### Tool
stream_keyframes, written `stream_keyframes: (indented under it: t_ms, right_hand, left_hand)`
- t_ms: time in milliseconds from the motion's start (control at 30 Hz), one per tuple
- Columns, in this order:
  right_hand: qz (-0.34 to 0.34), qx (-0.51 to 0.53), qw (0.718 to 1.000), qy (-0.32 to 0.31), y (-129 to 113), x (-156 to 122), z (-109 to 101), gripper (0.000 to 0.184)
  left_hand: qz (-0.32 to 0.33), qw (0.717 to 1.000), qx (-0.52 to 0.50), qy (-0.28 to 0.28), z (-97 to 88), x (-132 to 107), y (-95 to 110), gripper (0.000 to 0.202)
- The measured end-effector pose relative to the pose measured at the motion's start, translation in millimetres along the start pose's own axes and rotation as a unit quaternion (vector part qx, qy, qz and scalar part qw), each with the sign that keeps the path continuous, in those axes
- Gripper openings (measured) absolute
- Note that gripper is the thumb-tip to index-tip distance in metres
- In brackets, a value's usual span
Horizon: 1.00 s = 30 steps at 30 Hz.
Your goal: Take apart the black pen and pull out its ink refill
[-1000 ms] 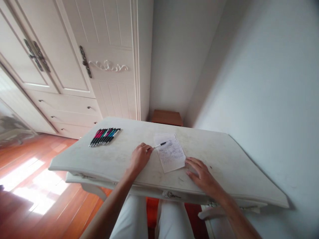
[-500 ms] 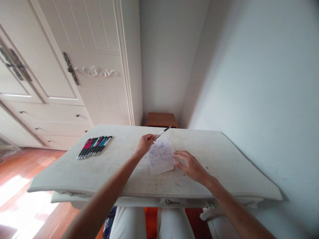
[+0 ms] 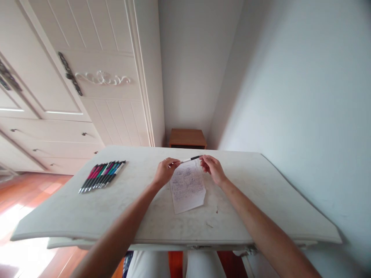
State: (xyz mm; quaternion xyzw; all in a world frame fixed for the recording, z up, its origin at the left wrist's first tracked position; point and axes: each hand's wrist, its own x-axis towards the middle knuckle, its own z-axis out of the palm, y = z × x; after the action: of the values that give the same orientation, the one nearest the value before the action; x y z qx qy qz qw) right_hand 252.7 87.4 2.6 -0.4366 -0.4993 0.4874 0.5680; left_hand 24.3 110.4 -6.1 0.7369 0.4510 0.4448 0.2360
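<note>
So, we have a slim black-and-white pen (image 3: pixel 191 158) lying almost level in the air between our two hands, just above the top edge of a sheet of white paper. Our left hand (image 3: pixel 165 172) is closed at the pen's near end, its curled fingers (image 3: pixel 174 162) pinching it, while our right hand (image 3: pixel 212 169) grips the far end between its fingertips (image 3: pixel 202 159). Neither hand is spread; both are drawn in tight on the pen, and the two hands face each other across a short gap.

The sheet of white paper (image 3: pixel 187 188), covered in dense bluish scribbled writing, lies flat directly below, with its top edge almost touching the pen and the hands just to either side of it. Further left, well beyond our left hand, a neat row of multicoloured click pens (image 3: pixel 102 176) lies side by side, tilted on the worn white-painted table (image 3: pixel 58 216). Nothing stands between that row and our left hand, only scuffed tabletop.

Beyond the far edge of the table sits a low brown wooden cabinet (image 3: pixel 188 138), in the corner between a cream panelled wardrobe (image 3: pixel 110 58) and a pale grey wall (image 3: pixel 290 77). Our white-trousered knees (image 3: pixel 147 266) show below the near edge.
</note>
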Motion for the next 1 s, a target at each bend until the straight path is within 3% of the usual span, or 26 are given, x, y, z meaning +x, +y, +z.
stream_keyframes:
  t_ms: [133,333,633,1000]
  right_hand:
    - [-0.006,0.001,1.0,-0.003,8,-7,-1,0.041]
    - [-0.042,-0.152,0.987,-0.005,9,-15,-2,0.047]
    - [-0.053,-0.223,0.973,0.004,5,-18,-2,0.051]
    - [-0.051,-0.237,0.97,-0.008,9,-14,-4,0.051]
  left_hand:
    - [0.03,0.999,0.019,-0.013,2.0,0,-1,0.019]
    - [0.07,0.997,0.04,-0.014,3.1,-5,5,0.019]
    - [0.03,0.996,0.062,-0.049,4.0,-16,8,0.026]
    - [0.008,0.999,0.029,-0.015,8.1,-8,-3,0.025]
